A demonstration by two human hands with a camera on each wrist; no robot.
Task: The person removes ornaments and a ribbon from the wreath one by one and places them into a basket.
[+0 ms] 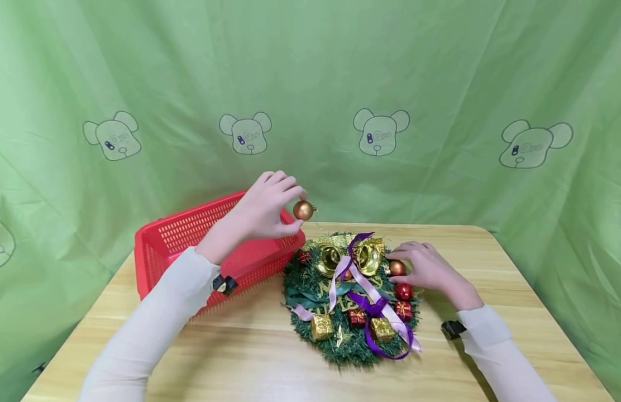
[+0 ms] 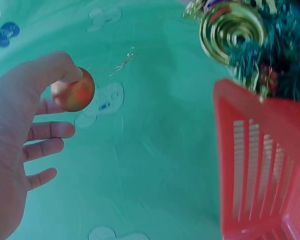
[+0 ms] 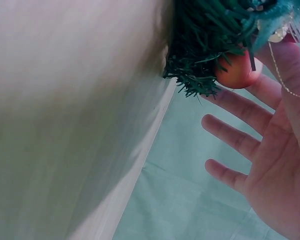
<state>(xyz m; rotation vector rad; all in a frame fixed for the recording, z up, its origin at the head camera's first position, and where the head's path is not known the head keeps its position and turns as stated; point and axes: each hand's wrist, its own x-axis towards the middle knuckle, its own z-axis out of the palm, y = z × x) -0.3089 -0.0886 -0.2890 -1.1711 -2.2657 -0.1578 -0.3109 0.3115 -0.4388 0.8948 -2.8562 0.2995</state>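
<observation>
My left hand (image 1: 262, 209) pinches a copper-gold Christmas bauble (image 1: 303, 210) between thumb and forefinger, raised above the right end of the red basket. A thin hanging thread (image 2: 122, 66) trails from that bauble in the left wrist view. The Christmas wreath (image 1: 305, 290) lies on the table, dressed with gold bells (image 1: 368, 258), purple ribbons and small wrapped boxes. At its right edge, my right hand (image 1: 431, 269) has thumb and forefinger around an orange bauble (image 1: 397, 268), while the other fingers (image 3: 232, 137) spread loosely. A red bauble (image 1: 404, 291) sits just below it on the wreath.
A red plastic basket (image 1: 250, 273) with slotted walls stands left of the wreath, close to its edge. The wooden table (image 1: 491, 335) ends at the back against a green curtain (image 1: 310, 67) printed with bear heads.
</observation>
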